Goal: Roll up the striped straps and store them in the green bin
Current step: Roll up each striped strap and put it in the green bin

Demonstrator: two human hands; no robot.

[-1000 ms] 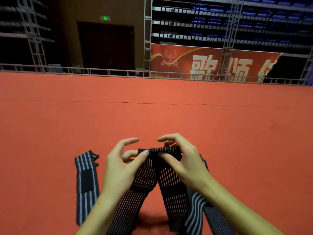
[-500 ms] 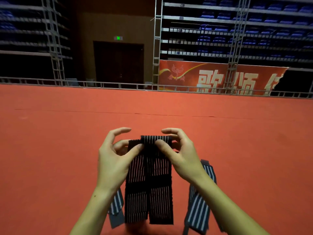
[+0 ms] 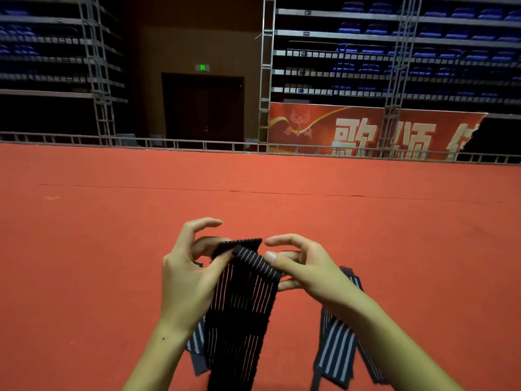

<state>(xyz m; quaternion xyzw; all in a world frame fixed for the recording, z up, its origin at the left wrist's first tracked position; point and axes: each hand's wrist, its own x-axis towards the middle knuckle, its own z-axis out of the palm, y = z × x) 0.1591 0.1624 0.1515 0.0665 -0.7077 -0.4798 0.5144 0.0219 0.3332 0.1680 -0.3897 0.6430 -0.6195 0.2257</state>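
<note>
Hands (image 3: 194, 280) (image 3: 307, 266) pinch black striped strap (image 3: 239, 306), index fingers lifted.

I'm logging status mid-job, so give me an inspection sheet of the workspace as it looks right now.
Surface: red carpet floor, one long seam across it.
Job's things: black striped strap held up, top end starting to roll; grey striped straps lying on the carpet under the arms; green bin not in view.
Clutter: nothing seen.
Hands: left hand and right hand both pinch the strap's top end.
Cables: nothing seen.
Surroundings: metal railing, red banner, dark door, blue seating tiers.
</note>
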